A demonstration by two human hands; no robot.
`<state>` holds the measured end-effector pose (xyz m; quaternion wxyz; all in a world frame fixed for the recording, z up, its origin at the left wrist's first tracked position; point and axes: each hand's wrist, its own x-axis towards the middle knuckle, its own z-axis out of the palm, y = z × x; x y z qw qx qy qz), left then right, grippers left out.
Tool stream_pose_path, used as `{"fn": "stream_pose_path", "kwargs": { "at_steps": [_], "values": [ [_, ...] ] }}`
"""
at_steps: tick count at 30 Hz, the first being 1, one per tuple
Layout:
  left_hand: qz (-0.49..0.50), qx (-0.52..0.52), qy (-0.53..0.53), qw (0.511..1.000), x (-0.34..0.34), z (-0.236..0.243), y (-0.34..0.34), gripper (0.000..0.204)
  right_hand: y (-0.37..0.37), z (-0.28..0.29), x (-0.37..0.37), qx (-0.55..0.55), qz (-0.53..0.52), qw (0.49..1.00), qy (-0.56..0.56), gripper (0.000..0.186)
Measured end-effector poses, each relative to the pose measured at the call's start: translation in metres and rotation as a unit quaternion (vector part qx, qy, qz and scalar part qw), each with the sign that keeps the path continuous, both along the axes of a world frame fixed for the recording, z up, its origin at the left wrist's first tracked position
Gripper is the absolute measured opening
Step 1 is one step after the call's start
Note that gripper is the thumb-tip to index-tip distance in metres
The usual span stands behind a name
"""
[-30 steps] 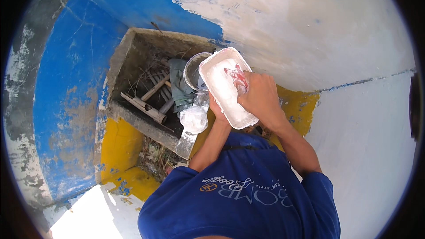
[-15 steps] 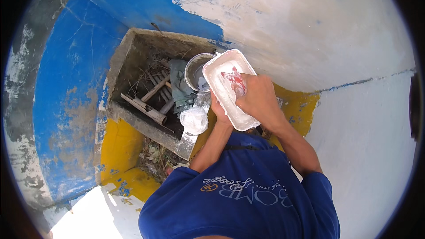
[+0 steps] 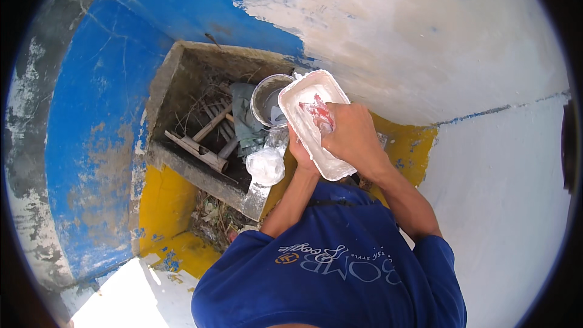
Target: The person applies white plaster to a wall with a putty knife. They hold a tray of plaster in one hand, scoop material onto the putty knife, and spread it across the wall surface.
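A white tray [image 3: 303,94] smeared with white paint is held tilted in front of me. My left hand [image 3: 299,153] grips it from underneath, mostly hidden by the tray. My right hand [image 3: 352,136] is closed on a red-and-white tool [image 3: 320,112] pressed into the tray's paint; what kind of tool it is stays unclear. Just beyond the tray stands a round metal paint can [image 3: 267,94]. My blue shirt fills the lower part of the view.
A concrete recess [image 3: 176,79] in the wall holds pipes, sticks, a crumpled white plastic bag [image 3: 265,166] and rags. The wall is blue at left, freshly white at right, with yellow patches [image 3: 164,203] below. Dry debris [image 3: 215,218] lies under the recess.
My right hand with the tool has shifted slightly down the tray. The tray and my left hand stay almost where they were.
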<state>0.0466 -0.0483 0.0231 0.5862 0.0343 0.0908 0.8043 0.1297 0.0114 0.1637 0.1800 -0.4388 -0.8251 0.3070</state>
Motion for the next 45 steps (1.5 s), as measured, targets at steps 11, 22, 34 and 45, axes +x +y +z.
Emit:
{"fn": "stream_pose_path", "kwargs": {
  "at_steps": [11, 22, 34, 45],
  "values": [
    [0.022, -0.004, 0.0, 1.0, 0.004, 0.001, -0.001, 0.06, -0.003, 0.0, 0.002, 0.011, 0.018, 1.0, -0.002, 0.02],
    [0.002, -0.004, 0.057, 0.998, 0.007, 0.012, 0.0, 0.069, 0.014, 0.001, 0.019, 0.012, -0.034, 0.999, 0.03, 0.017],
    [-0.037, -0.029, 0.057, 0.997, 0.01, 0.021, -0.009, 0.057, 0.011, -0.014, 0.01, 0.13, 0.03, 0.991, -0.028, 0.021],
    [-0.078, 0.131, 0.004, 0.988, 0.0, -0.027, -0.011, 0.059, 0.002, -0.001, 0.025, 0.054, 0.095, 0.99, -0.086, 0.019]
  ]
}}
